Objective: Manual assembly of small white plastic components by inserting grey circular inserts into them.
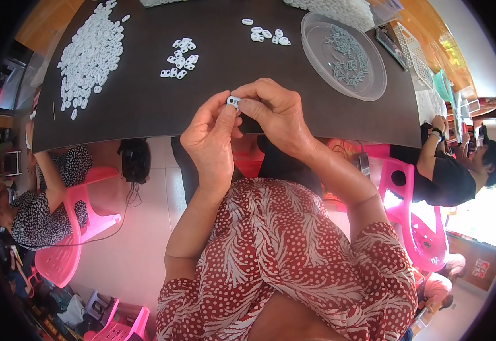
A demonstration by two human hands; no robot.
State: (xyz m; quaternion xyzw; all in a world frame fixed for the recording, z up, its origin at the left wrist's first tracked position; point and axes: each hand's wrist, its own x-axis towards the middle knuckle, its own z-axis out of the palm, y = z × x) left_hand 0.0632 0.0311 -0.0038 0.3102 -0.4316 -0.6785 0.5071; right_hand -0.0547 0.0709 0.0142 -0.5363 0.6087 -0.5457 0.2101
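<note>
Between my two hands, just above the table's near edge, is a small white plastic piece with a dark round hole. My left hand pinches it from the left with thumb and fingers. From the other side, my right hand grips it with bent fingers and thumb; whether anything else sits under those fingertips is hidden. Beyond my left hand lies a small group of white pieces with dark holes. Farther right is a group of white oval pieces. A clear round tray holds many small grey-green parts.
A large heap of white oval pieces covers the dark table's far left. White bulk material and a perforated white basket stand at the back right. People sit on both sides, near pink chairs.
</note>
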